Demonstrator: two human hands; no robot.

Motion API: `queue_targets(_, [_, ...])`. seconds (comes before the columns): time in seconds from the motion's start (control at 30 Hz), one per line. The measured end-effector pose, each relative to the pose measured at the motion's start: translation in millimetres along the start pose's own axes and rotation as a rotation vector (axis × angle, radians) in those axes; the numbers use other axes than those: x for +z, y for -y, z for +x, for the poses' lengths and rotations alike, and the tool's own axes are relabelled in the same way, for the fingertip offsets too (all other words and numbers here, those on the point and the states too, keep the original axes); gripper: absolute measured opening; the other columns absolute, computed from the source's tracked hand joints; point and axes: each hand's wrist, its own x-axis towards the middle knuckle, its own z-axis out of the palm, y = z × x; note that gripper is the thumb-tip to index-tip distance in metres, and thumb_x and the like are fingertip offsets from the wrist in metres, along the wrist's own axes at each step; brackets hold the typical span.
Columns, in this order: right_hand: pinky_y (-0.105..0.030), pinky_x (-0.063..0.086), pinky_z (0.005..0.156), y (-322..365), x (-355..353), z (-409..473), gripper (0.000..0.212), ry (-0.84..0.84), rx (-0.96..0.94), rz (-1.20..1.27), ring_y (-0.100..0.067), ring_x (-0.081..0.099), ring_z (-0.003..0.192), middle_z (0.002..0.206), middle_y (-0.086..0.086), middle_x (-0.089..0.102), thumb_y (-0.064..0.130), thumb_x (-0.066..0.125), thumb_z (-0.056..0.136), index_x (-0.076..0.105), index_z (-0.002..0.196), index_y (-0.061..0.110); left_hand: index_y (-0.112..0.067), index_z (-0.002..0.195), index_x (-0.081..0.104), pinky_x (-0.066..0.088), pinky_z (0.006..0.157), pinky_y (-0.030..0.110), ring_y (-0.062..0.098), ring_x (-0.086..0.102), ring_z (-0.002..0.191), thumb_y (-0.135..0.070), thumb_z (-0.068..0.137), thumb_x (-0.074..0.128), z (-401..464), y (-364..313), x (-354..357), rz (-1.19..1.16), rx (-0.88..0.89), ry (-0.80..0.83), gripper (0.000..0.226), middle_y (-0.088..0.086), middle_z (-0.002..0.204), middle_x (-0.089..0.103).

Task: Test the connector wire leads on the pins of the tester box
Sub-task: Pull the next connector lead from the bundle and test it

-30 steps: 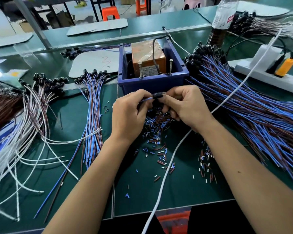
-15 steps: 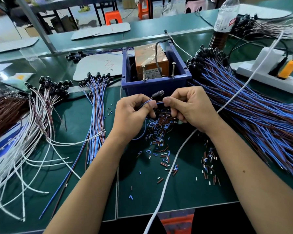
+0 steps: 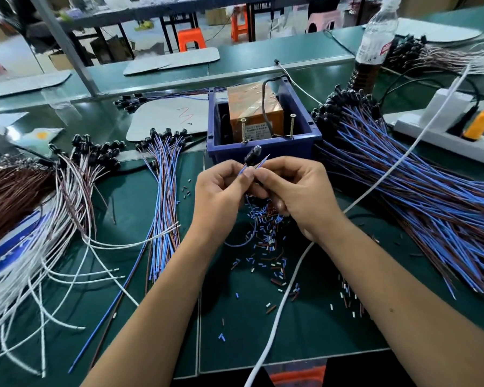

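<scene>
Both hands up at the centre of the bench, just short of the blue plastic tester box [image 3: 263, 148] at 12 o'clock. My left hand [image 3: 221, 196] pinches the thin blue lead [image 3: 243, 171] between thumb and forefinger. My right hand [image 3: 294, 191] is curled around the other lead [image 3: 264, 161], its tip poking up toward the box. The small black barrel connector [image 3: 251, 157] sits between the two hands, just above my fingertips and close to the box's front wall. The rest of the wire loops down under my palms, mostly hidden.

Two upright brass screw pins [image 3: 292, 127] stand inside the box in front of the orange taped transformer block [image 3: 254, 113]. Leads are near them, not touching yet.

Risks, my read:
- Both bare tips on one pin, or bridging the pair: false result or a short. Cause: tips sit very close together now.
- Fingers sliding onto bare copper or a pin. Cause: I'm gripping near the ends.
- A lead slipping from the pinch. Thin, springy wire.
- Insulation offcuts [image 3: 266, 247] at 6 o'clock are loose; a forearm could drag them around.
- White cable [image 3: 291, 275] runs under my right wrist; could snag.

Versus half a second back: the connector has swung from lying roughly level to standing more upright, and the lead tips now point up toward the box. Hands sit closer together.

Untested blue-and-brown bundle [image 3: 417, 196] at 3 o'clock, smaller blue-and-brown bunch [image 3: 162, 196] at 9.
</scene>
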Motion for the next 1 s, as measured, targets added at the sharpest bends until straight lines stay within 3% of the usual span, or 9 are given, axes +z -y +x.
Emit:
queue_targets(0.17, [-0.018, 0.026, 0.038, 1.2, 0.6, -0.2, 0.007, -0.050, 0.042, 0.084, -0.010, 0.039, 0.038, 0.056, -0.006, 0.061, 0.010, 0.075, 0.093, 0.078, 0.087, 0.010, -0.024, 0.068, 0.067, 0.027, 0.040, 0.017, 0.008, 0.032, 0.040, -0.019, 0.095, 0.062, -0.2, 1.5, 3.7, -0.007, -0.018, 0.026, 0.028, 0.014, 0.070, 0.074])
queue_targets(0.27, [-0.018, 0.027, 0.037, 3.5, 0.9, -0.1, 0.012, -0.076, 0.024, 0.089, -0.011, 0.041, 0.039, 0.065, -0.009, 0.065, 0.010, 0.073, 0.096, 0.075, 0.085, 0.014, -0.026, 0.072, 0.068, 0.034, 0.044, 0.014, 0.002, 0.042, 0.042, -0.017, 0.097, 0.062, -0.3, 2.9, 5.5, 0.010, 0.031, -0.006, 0.027, 0.010, 0.076, 0.077])
queue_targets(0.37, [-0.019, 0.032, 0.035, 8.1, -3.3, 1.6, 0.013, -0.098, -0.064, 0.079, -0.012, 0.044, 0.037, 0.083, -0.009, 0.074, 0.010, 0.061, 0.104, 0.062, 0.091, 0.011, -0.025, 0.080, 0.075, 0.055, 0.065, 0.029, 0.010, 0.065, 0.065, -0.018, 0.098, 0.067, 0.5, 5.2, 4.5, 0.112, 0.132, -0.137, 0.021, 0.005, 0.081, 0.077])
queue_targets(0.43, [-0.020, 0.034, 0.036, 10.1, -7.1, 1.7, 0.014, -0.116, -0.140, 0.023, -0.016, 0.045, 0.036, 0.087, -0.010, 0.076, 0.012, 0.056, 0.107, 0.057, 0.093, 0.009, -0.019, 0.085, 0.076, 0.057, 0.074, 0.038, 0.014, 0.068, 0.073, -0.018, 0.098, 0.069, 1.0, 6.6, 3.4, 0.173, 0.197, -0.233, 0.015, 0.001, 0.076, 0.074])
queue_targets(0.6, [-0.025, 0.047, 0.053, 8.5, -12.7, 0.5, 0.008, -0.367, -0.374, -0.325, -0.010, 0.060, 0.050, 0.077, -0.001, 0.074, 0.016, 0.066, 0.102, 0.072, 0.099, 0.011, -0.014, 0.102, 0.072, 0.050, 0.069, 0.017, 0.007, 0.068, 0.067, -0.009, 0.098, 0.069, 1.0, 3.3, 2.4, 0.178, 0.282, -0.379, 0.007, -0.002, 0.072, 0.071])
queue_targets(0.7, [-0.022, 0.054, 0.065, 9.9, -16.4, 1.8, 0.014, -0.542, -0.465, -0.485, -0.005, 0.070, 0.066, 0.079, 0.005, 0.074, 0.017, 0.066, 0.101, 0.078, 0.106, 0.011, -0.013, 0.106, 0.071, 0.044, 0.063, 0.010, -0.001, 0.062, 0.059, -0.008, 0.098, 0.068, 2.0, 2.4, 4.1, 0.176, 0.289, -0.445, 0.010, 0.007, 0.080, 0.073])
queue_targets(0.83, [-0.019, 0.056, 0.073, 15.0, -17.0, 6.6, 0.019, -0.604, -0.568, -0.626, -0.004, 0.073, 0.076, 0.084, 0.002, 0.077, 0.018, 0.066, 0.101, 0.080, 0.109, 0.008, -0.006, 0.107, 0.076, 0.044, 0.059, 0.018, 0.000, 0.062, 0.063, -0.012, 0.099, 0.067, 7.4, 4.6, 3.5, 0.261, 0.290, -0.521, 0.013, -0.015, 0.076, 0.072])
queue_targets(1.0, [-0.025, 0.060, 0.078, 15.9, -14.0, 9.1, 0.020, -0.551, -0.643, -0.727, -0.011, 0.076, 0.087, 0.099, -0.005, 0.080, 0.013, 0.066, 0.100, 0.080, 0.110, 0.003, -0.018, 0.105, 0.076, 0.049, 0.064, 0.019, 0.006, 0.066, 0.068, -0.011, 0.099, 0.067, 7.5, 3.2, 5.2, 0.244, 0.281, -0.471, 0.012, -0.004, 0.079, 0.074])
